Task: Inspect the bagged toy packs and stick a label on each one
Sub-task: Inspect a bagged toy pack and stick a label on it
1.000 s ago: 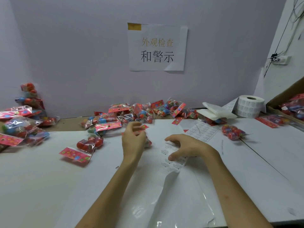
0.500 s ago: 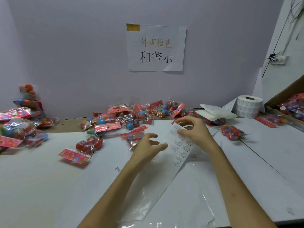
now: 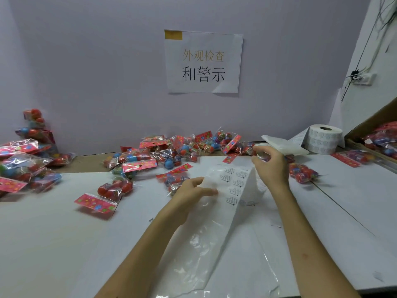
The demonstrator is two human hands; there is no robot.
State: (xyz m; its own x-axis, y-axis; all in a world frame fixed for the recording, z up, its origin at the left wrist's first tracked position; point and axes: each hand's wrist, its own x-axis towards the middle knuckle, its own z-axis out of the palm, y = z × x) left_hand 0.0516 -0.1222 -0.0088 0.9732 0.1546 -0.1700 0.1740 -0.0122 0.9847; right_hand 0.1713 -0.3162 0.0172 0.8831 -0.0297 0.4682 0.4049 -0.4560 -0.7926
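You had your left hand [image 3: 189, 190] gripping the side edge of the label strip [image 3: 234, 186], thumb on top, with the strip lifted off the desk [image 3: 53, 244] like a little tent and its loose tail trailing back toward you. Your right hand [image 3: 271, 168] was up at the strip's far end with its fingers curled, but honestly I couldn't tell if it was pinching anything. The toy packs [image 3: 178, 149] were mostly heaped along the back of the desk by the wall, and the label roll [image 3: 324, 139] stood at the far right.
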